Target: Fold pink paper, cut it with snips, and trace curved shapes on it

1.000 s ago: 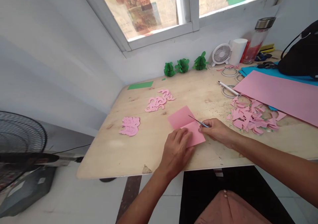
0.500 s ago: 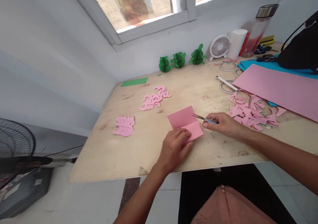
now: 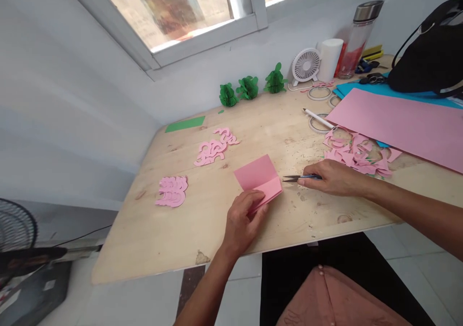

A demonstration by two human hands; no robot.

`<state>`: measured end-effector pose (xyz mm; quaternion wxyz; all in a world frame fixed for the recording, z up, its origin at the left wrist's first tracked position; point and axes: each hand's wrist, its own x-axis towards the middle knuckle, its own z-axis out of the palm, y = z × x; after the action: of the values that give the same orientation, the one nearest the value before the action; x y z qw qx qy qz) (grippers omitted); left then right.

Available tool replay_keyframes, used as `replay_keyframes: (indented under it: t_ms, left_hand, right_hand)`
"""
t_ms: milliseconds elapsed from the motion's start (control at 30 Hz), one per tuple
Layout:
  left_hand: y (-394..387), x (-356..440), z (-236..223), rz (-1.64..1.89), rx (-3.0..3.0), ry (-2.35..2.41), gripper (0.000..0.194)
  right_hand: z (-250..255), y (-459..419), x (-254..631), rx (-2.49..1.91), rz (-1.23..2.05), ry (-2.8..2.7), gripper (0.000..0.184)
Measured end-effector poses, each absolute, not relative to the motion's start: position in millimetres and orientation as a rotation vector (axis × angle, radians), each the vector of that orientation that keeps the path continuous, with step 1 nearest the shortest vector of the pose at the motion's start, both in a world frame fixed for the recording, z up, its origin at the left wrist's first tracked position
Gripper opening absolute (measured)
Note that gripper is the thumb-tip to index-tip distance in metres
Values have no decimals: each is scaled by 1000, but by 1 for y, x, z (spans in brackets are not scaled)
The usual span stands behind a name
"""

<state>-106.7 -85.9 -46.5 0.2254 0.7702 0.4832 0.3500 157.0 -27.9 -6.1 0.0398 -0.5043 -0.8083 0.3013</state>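
Note:
My left hand (image 3: 243, 220) grips the lower edge of a folded piece of pink paper (image 3: 256, 172), thumb below and fingers on top. One flap of the paper stands up behind the fold. My right hand (image 3: 331, 177) is closed around a small pair of scissors (image 3: 302, 177) with blue handles. The blades are slightly apart and point left, their tips just short of the paper's right edge. Pink cut-out curved shapes (image 3: 216, 146) lie in a loose pile behind, and a neater stack of pink cut-outs (image 3: 172, 191) rests to the left.
Pink scraps (image 3: 356, 152) are heaped beyond my right hand, beside a large pink sheet (image 3: 401, 123). Several green paper ornaments (image 3: 248, 88), a small white fan (image 3: 306, 65) and a glass bottle (image 3: 356, 46) stand by the wall. Tape rolls and a white pen (image 3: 318, 117) lie nearby.
The scissors have drawn back from over the paper to beside its right edge, and their blades have parted. The paper's front part is lifted and folded narrower under my left hand.

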Motion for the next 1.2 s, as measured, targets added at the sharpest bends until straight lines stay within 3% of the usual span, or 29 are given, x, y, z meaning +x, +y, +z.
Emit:
replay_keyframes:
  t_ms: [300,533,733,933,1200]
  left_hand:
    - [-85,-107,-47,859,2239,1398,23]
    - [-62,-95,-19,313,2368,1502,40]
    - [-41,-85,-4,-20,2264,1548,39]
    - [-37,-84,-4,-5,2200,1548,31]
    - [-49,-87,-17,308,2207,1558,32]
  right_hand:
    - [-2,-27,152,-1620,795,-2558,36]
    - [-5,-30,159,-1628,864,-2511,36]
    - [-5,-35,161,-1682,869,-2446,34]
    - [-7,-35,162,-1650,910,-2419,36]
    - [-7,-35,161,-1605,897,-2448,33]
